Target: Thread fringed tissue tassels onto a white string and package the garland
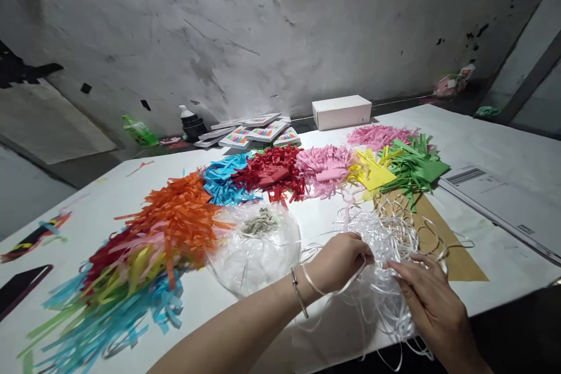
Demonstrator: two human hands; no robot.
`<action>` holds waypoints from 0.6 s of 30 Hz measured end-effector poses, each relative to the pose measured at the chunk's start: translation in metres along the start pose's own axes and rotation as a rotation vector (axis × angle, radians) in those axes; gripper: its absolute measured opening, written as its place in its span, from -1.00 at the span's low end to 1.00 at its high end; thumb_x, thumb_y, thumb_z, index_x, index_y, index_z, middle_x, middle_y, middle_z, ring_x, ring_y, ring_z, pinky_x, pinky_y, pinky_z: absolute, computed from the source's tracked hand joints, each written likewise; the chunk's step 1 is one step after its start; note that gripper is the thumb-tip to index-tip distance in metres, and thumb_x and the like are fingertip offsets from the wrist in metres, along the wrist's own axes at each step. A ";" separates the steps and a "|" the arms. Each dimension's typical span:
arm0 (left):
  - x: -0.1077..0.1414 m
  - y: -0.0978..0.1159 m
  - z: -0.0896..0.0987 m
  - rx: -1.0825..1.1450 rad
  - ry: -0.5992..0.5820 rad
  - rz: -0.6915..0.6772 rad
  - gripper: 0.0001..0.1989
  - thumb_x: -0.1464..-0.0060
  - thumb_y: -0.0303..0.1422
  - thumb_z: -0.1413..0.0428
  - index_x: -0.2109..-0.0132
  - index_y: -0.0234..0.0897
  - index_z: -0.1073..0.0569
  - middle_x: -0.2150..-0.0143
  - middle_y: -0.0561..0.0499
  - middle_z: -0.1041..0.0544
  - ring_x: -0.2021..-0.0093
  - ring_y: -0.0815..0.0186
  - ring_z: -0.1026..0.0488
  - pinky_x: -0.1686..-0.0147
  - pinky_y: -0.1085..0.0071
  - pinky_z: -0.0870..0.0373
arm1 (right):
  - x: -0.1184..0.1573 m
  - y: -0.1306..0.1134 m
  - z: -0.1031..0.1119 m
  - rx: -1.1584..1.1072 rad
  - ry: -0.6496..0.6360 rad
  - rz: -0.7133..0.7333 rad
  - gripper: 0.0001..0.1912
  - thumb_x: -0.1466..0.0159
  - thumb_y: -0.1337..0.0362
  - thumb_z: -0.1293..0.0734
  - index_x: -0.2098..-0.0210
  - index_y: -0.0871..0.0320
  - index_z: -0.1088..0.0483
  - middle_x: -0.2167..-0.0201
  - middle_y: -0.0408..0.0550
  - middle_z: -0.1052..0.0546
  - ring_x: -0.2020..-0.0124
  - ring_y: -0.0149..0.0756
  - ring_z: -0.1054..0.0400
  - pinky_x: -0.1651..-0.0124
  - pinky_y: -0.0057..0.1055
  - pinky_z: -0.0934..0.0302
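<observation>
Over the front of the table, my left hand point(344, 262) is closed with its fingers curled on a strand of white ribbon point(385, 234). A loop of that ribbon hangs below its wrist, beside a bracelet point(299, 292). Just to the right, my right hand point(427, 295) has its thumb and fingers pinched together on the ribbon; the thin strand between the fingertips is hard to see. The tangled ribbon pile lies behind and between both hands, and some strands trail over the table's front edge. A clear plastic bag point(258, 260) with crinkled greenish scraps on it lies left of my hands.
Fringed paper bundles in orange point(184, 210), blue point(228, 178), red point(274, 169), pink point(326, 166), yellow point(372, 169) and green point(416, 166) curve across the table. Behind them stand a white box point(342, 112) and stacked printed cards point(254, 131). Brown paper point(442, 245) lies under the ribbon. A phone point(21, 289) rests far left.
</observation>
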State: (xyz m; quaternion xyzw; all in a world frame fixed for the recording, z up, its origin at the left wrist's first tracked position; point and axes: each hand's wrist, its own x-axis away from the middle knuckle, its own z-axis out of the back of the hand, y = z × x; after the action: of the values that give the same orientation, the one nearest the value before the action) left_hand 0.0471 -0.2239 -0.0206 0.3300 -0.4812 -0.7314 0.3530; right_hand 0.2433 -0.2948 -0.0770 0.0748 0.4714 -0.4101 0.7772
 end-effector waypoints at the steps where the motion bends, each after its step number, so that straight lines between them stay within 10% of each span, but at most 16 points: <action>1: 0.002 0.002 0.000 0.029 0.020 0.010 -0.82 -0.06 -0.50 -0.18 0.44 -0.19 -0.60 0.47 0.00 -0.43 0.39 0.21 -0.29 0.24 0.25 -0.27 | 0.001 0.001 -0.001 -0.004 -0.006 0.004 -0.70 -0.35 0.49 -0.25 -0.04 0.16 -0.40 0.19 -0.02 -0.62 0.19 -0.25 -0.52 -0.12 -0.15 -0.24; 9: 0.044 0.017 0.049 0.433 0.191 0.190 -0.78 -0.12 -0.30 -0.19 0.45 -0.29 -0.45 0.58 0.13 -0.22 0.59 0.46 -0.08 0.59 0.55 -0.07 | 0.012 0.023 0.006 0.135 0.019 -0.019 -0.69 -0.34 0.49 -0.27 -0.04 0.15 -0.41 0.21 -0.04 -0.62 0.22 -0.24 -0.52 -0.14 -0.11 -0.22; 13: 0.079 0.028 0.101 0.806 0.583 0.121 -0.85 0.04 -0.51 -0.27 0.41 -0.35 -0.41 0.48 0.09 -0.40 0.60 0.54 -0.18 0.68 0.67 -0.07 | 0.008 0.041 0.013 0.274 0.023 0.006 -0.79 -0.38 0.42 -0.26 0.02 0.18 -0.43 0.26 -0.02 -0.63 0.29 -0.25 -0.52 -0.12 -0.13 -0.23; 18: 0.137 0.069 0.174 1.085 0.992 -0.254 -0.67 -0.35 -0.59 0.21 0.33 -0.28 -0.32 0.50 0.11 -0.45 0.59 0.51 -0.36 0.58 0.68 -0.36 | 0.011 0.071 0.023 0.423 0.073 -0.019 -0.80 -0.41 0.30 -0.24 0.16 0.18 -0.50 0.40 -0.04 -0.62 0.39 -0.22 -0.49 -0.01 -0.17 -0.25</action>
State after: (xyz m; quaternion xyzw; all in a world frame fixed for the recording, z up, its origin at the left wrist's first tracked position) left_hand -0.1549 -0.2757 0.0800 0.8022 -0.5171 -0.1916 0.2290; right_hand 0.3115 -0.2657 -0.0923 0.2463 0.4033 -0.5042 0.7228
